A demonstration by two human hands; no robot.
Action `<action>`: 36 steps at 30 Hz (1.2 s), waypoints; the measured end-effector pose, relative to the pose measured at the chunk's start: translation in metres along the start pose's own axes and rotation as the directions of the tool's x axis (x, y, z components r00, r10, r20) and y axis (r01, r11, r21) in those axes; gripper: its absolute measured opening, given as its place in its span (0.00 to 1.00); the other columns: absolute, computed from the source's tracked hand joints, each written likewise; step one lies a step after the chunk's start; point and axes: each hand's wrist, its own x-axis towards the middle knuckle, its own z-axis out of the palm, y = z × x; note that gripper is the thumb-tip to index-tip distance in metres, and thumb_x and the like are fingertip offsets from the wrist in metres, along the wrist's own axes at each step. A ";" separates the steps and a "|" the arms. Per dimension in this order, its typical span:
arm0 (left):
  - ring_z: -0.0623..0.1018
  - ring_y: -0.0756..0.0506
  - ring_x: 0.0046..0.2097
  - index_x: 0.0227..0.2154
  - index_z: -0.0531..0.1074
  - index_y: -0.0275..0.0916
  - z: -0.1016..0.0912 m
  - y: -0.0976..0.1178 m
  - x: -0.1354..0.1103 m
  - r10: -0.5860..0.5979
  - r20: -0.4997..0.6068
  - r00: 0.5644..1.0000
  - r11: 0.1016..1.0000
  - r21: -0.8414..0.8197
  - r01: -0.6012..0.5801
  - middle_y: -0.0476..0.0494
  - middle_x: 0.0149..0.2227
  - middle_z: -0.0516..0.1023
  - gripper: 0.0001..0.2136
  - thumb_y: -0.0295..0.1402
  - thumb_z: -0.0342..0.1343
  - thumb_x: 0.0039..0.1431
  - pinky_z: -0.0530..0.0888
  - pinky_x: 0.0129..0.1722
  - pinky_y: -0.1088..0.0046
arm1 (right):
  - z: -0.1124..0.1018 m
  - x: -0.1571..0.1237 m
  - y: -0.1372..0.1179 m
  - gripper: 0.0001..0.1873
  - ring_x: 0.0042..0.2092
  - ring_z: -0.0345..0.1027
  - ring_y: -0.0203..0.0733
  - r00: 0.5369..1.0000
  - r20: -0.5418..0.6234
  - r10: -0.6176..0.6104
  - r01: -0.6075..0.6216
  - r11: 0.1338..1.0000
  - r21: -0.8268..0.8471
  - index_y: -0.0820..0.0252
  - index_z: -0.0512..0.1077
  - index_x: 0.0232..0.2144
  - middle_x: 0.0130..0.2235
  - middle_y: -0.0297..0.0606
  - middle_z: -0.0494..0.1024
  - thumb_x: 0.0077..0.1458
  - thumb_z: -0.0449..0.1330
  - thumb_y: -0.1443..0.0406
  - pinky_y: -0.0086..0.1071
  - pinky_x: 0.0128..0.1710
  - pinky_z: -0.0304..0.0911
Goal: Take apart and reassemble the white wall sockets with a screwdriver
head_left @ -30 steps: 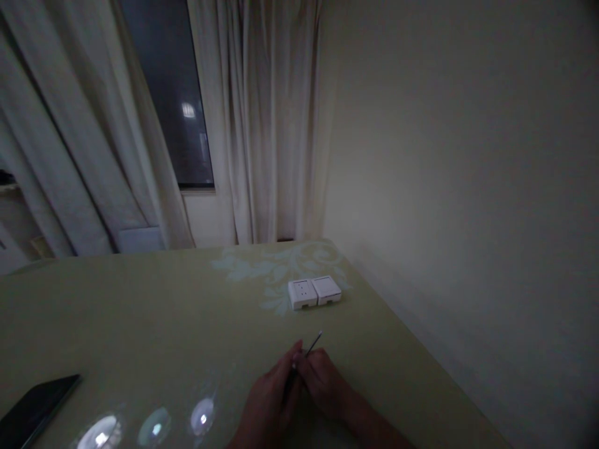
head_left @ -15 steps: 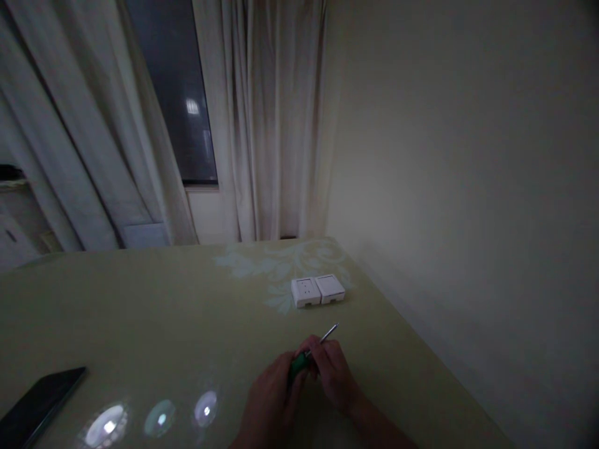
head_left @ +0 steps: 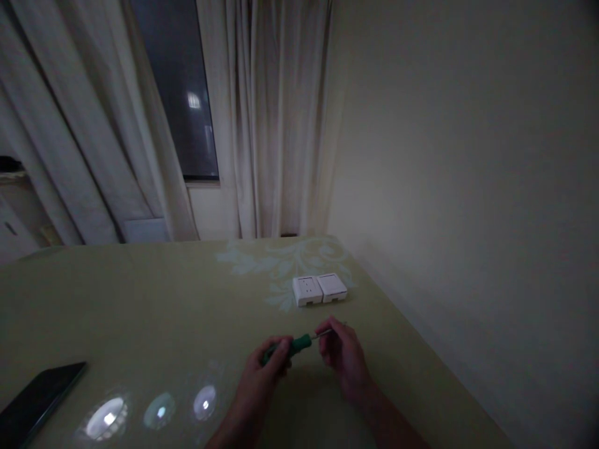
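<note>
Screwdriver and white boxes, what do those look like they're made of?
Screwdriver handle: probably plastic, evenly green; finish hard to judge in dim light. Its shaft: likely bare metal, since it looks thin, silvery and shiny. White boxes: probably hard plastic, fairly matte, going by crisp edges and uniform colour.

Greenish tabletop (head_left: 163,312), pale leaf pattern (head_left: 244,262). On it: white socket (head_left: 307,290), white box (head_left: 332,287) beside, dark flat device (head_left: 42,398).

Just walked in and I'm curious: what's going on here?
A person's left hand grips a screwdriver by its green handle, while the right hand has its fingers at the metal shaft. Beyond the hands, two white boxes, one with socket holes, lie side by side on the table. A dark flat device lies at the left.
</note>
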 end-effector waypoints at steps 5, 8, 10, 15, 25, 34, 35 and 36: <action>0.81 0.31 0.62 0.56 0.83 0.40 -0.019 0.000 0.005 -0.028 0.169 0.985 0.891 -0.442 0.101 0.30 0.63 0.81 0.30 0.59 0.52 0.71 0.73 0.63 0.49 | 0.006 -0.008 0.003 0.32 0.25 0.73 0.37 0.994 0.093 0.052 -0.060 0.995 0.085 0.61 0.83 0.33 0.25 0.39 0.82 0.50 0.71 0.37 0.28 0.26 0.65; 0.68 0.30 0.74 0.66 0.75 0.39 -0.028 0.002 0.006 0.133 0.417 0.899 0.716 -0.667 0.204 0.32 0.73 0.69 0.35 0.61 0.42 0.74 0.58 0.75 0.45 | 0.011 -0.008 0.009 0.34 0.22 0.72 0.37 0.986 0.153 0.067 -0.078 0.995 0.068 0.63 0.83 0.30 0.22 0.41 0.81 0.50 0.72 0.36 0.28 0.24 0.62; 0.57 0.33 0.78 0.72 0.66 0.40 -0.029 0.005 0.005 0.244 0.551 0.798 0.667 -0.693 0.274 0.34 0.76 0.63 0.40 0.63 0.34 0.74 0.46 0.78 0.46 | 0.012 -0.006 0.013 0.34 0.21 0.70 0.36 0.982 0.171 0.074 -0.083 0.995 0.047 0.65 0.83 0.28 0.21 0.41 0.80 0.49 0.73 0.37 0.27 0.22 0.58; 0.47 0.38 0.80 0.75 0.60 0.39 -0.020 0.012 0.000 0.334 0.633 0.698 0.669 -0.681 0.298 0.38 0.79 0.55 0.43 0.63 0.26 0.74 0.36 0.79 0.53 | 0.006 -0.004 0.009 0.31 0.22 0.70 0.34 0.981 0.166 0.096 -0.105 0.993 0.046 0.65 0.84 0.29 0.23 0.40 0.81 0.52 0.73 0.40 0.26 0.24 0.60; 0.45 0.41 0.80 0.75 0.60 0.40 -0.013 0.017 -0.005 0.386 0.667 0.637 0.674 -0.676 0.299 0.42 0.79 0.50 0.45 0.65 0.22 0.71 0.34 0.78 0.56 | 0.004 0.000 0.011 0.31 0.21 0.69 0.35 0.977 0.173 0.126 -0.125 0.992 -0.015 0.64 0.82 0.25 0.21 0.40 0.81 0.49 0.75 0.40 0.27 0.23 0.59; 0.53 0.38 0.79 0.73 0.64 0.38 -0.012 0.011 -0.007 0.342 0.581 0.739 0.666 -0.704 0.246 0.38 0.77 0.56 0.43 0.64 0.28 0.74 0.42 0.79 0.55 | 0.003 -0.005 0.005 0.31 0.20 0.66 0.32 0.989 0.116 0.092 -0.098 0.994 0.051 0.60 0.82 0.29 0.21 0.34 0.78 0.52 0.72 0.38 0.26 0.21 0.58; 0.53 0.38 0.79 0.73 0.64 0.38 -0.013 0.011 -0.007 0.344 0.588 0.732 0.667 -0.702 0.250 0.38 0.78 0.56 0.43 0.64 0.27 0.74 0.43 0.79 0.55 | 0.003 -0.004 0.006 0.31 0.20 0.66 0.33 0.989 0.120 0.088 -0.094 0.995 0.039 0.62 0.82 0.28 0.20 0.35 0.78 0.51 0.73 0.38 0.26 0.21 0.57; 0.54 0.39 0.79 0.74 0.64 0.38 -0.013 0.012 -0.008 0.346 0.597 0.724 0.669 -0.698 0.256 0.38 0.78 0.55 0.43 0.64 0.26 0.73 0.44 0.79 0.55 | 0.004 -0.003 0.007 0.32 0.19 0.66 0.33 0.989 0.125 0.084 -0.087 0.996 0.022 0.63 0.82 0.27 0.20 0.37 0.78 0.50 0.73 0.38 0.26 0.20 0.57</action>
